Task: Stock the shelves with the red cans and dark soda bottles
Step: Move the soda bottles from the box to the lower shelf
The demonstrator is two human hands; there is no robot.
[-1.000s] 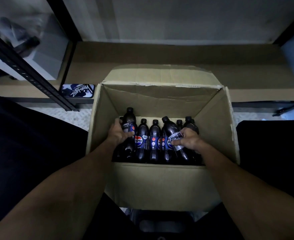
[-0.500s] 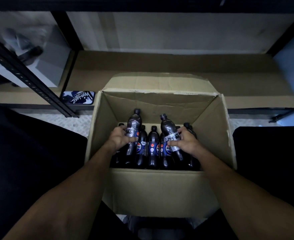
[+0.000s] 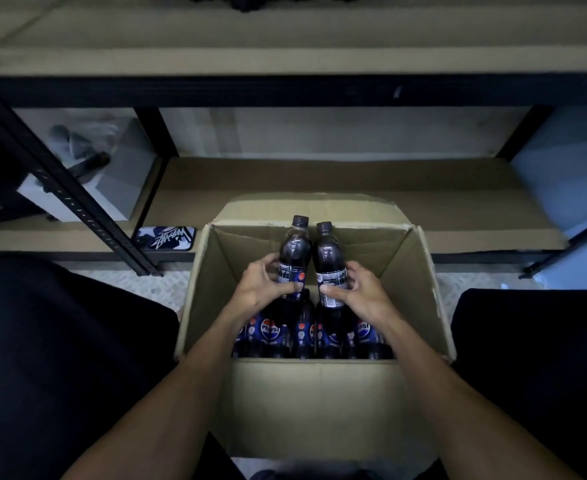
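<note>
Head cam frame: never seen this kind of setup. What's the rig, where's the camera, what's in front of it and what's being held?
There is no robot here. A person wears one wide-angle camera on the head, looking forward and down, so both bare forearms enter from the bottom edge. An open cardboard box sits in front of a low shelf. The left hand grips one dark soda bottle, and the right hand grips a second bottle. Both are upright, side by side, raised above the other bottles packed in the box. A small patterned case lies at the shelf's front edge, left of the box. No red cans show.
</note>
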